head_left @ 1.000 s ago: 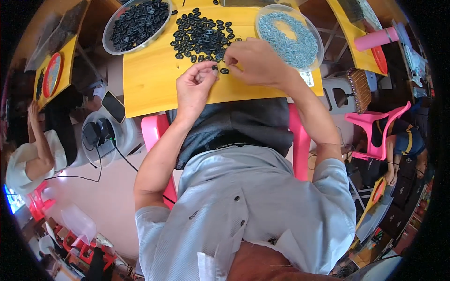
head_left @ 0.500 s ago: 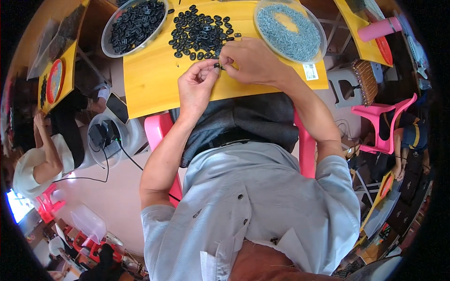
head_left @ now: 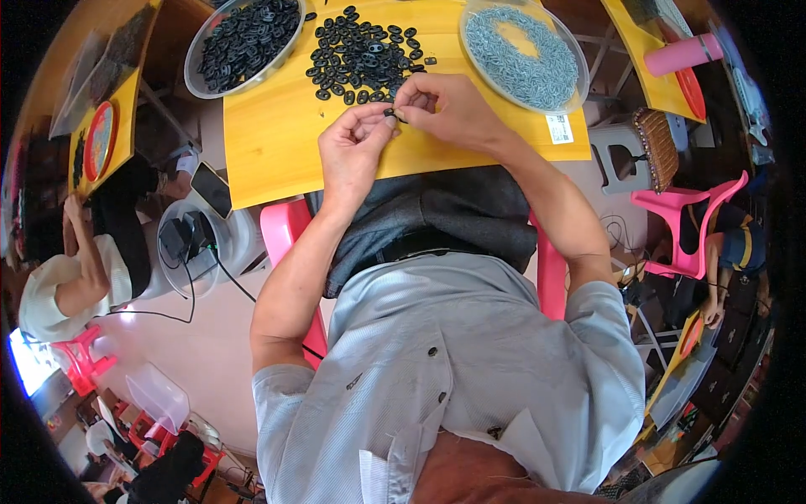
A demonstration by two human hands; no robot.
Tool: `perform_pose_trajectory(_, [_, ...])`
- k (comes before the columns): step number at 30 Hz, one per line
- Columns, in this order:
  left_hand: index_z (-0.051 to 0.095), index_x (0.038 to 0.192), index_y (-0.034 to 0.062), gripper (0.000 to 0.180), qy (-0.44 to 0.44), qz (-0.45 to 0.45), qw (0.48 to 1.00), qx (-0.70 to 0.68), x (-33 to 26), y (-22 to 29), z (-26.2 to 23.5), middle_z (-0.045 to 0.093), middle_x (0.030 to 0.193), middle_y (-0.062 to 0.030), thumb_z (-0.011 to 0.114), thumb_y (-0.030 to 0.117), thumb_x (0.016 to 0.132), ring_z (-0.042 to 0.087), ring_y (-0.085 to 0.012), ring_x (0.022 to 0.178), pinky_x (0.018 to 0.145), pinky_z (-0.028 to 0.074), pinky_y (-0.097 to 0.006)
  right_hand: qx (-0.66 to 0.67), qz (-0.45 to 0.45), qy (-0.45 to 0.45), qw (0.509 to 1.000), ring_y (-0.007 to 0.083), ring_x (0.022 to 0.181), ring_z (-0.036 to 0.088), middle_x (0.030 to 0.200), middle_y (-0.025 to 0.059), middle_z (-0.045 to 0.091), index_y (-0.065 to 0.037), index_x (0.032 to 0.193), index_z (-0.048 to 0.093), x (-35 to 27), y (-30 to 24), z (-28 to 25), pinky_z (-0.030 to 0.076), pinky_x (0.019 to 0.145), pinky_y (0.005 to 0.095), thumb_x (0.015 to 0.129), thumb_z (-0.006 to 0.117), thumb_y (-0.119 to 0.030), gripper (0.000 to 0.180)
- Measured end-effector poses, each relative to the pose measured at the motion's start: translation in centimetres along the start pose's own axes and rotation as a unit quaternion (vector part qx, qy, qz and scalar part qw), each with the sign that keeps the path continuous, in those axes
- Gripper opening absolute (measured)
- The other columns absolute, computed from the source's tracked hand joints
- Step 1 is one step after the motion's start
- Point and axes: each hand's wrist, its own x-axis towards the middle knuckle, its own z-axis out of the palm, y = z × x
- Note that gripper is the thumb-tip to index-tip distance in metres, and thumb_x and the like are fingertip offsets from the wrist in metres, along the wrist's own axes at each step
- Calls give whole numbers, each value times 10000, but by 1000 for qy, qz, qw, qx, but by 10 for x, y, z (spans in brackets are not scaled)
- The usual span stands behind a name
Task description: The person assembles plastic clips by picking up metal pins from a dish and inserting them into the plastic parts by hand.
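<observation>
Over the near part of the yellow table (head_left: pixel 277 164), my two hands meet fingertip to fingertip. My left hand (head_left: pixel 353 147) pinches a small black oval piece (head_left: pixel 389 112) between thumb and forefinger. Against that piece my right hand (head_left: pixel 449 109) is closed in a pinch; whatever its fingertips hold is too small to make out. Just beyond lies a loose pile of black two-holed oval pieces (head_left: pixel 357 63). To the right of it is a clear round tub (head_left: pixel 581 84) of small silvery screws.
A second clear tub (head_left: pixel 191 77), full of black pieces, stands at the far left. A white label (head_left: pixel 560 128) is on the table's right side. Pink chair arms (head_left: pixel 285 227) flank me. A pink bottle (head_left: pixel 684 55) lies on another yellow table; other people sit at both sides.
My right hand's fingers have shifted slightly at the black piece, which my left hand still pinches. The whole view has moved a little.
</observation>
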Motion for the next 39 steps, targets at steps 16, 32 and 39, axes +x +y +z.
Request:
perform_pose_trajectory(16, [655,1058,-49,162,17,-9,999,-30,1,3,1,702,884,-85,633,-35,898,678,-117,776,723,547,-226,35,9,44,998,64,698,608,779,9,669,4,951,689,-4,-2,7,481,647,211,883,655,-79,113])
perform_pose_trajectory(32, [656,1036,-48,144,28,8,1000,-9,1,-2,1,703,869,-90,630,-43,895,679,-127,770,717,542,-233,113,30,34,993,74,655,602,766,1,656,-8,921,682,-2,5,11,479,598,223,905,658,-114,110])
perform_pose_trajectory(39, [661,1031,-34,142,72,23,994,-73,4,0,-4,702,876,-89,654,-27,889,657,-121,747,703,521,-232,-132,25,77,988,85,657,602,753,38,660,-27,936,696,-1,-4,-18,473,609,239,851,689,-108,118])
